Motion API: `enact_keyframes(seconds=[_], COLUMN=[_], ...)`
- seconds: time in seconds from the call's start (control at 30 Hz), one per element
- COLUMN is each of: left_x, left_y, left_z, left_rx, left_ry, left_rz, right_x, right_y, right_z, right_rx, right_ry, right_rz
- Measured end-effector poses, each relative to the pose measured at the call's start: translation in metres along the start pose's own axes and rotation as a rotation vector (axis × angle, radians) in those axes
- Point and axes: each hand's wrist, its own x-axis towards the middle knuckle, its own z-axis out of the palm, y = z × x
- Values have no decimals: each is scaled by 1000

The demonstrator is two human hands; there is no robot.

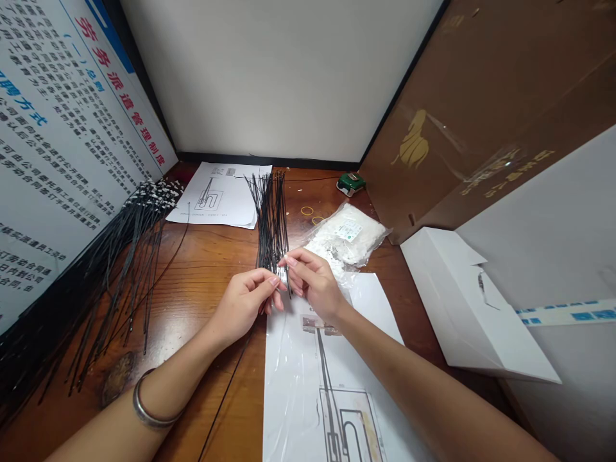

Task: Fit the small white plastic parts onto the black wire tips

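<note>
My left hand (250,295) is closed in a pinch on a thin black cable (226,391), whose length trails down toward the table's near edge. Just beside it, my right hand (315,279) has thumb and forefinger pressed together; whatever sits between these fingertips is too small to make out. Both hands meet over the near end of a bundle of black cables (272,218). Under the right hand lies a large printed drawing (293,398) with a clear plastic cover. A plastic bag of small white parts (353,231) lies close beyond the right hand.
A big heap of black cables with white ends (144,212) covers the left side. Printed sheets (221,192) lie at the back. A green tape measure (351,184) and rubber bands (307,210) are farther off. At right stand a white box (462,301) and a brown carton (481,115).
</note>
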Motion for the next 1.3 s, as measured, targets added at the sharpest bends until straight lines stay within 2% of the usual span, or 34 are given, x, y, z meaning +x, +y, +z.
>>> enact_keyframes(seconds=[0.27, 0.63, 1.07, 1.3], left_x=[0, 1, -3, -3], left_y=[1, -1, -3, -3], left_z=[0, 2, 2, 3], left_rx=[41, 6, 140, 63], left_ry=[17, 140, 17, 45], left_rz=[4, -6, 28, -2], right_x=[0, 0, 0, 2], right_y=[1, 0, 1, 1], right_z=[-1, 0, -3, -5], right_rx=[2, 2, 21, 140], right_ry=[-49, -23, -37, 97], right_rz=[-7, 3, 50, 38])
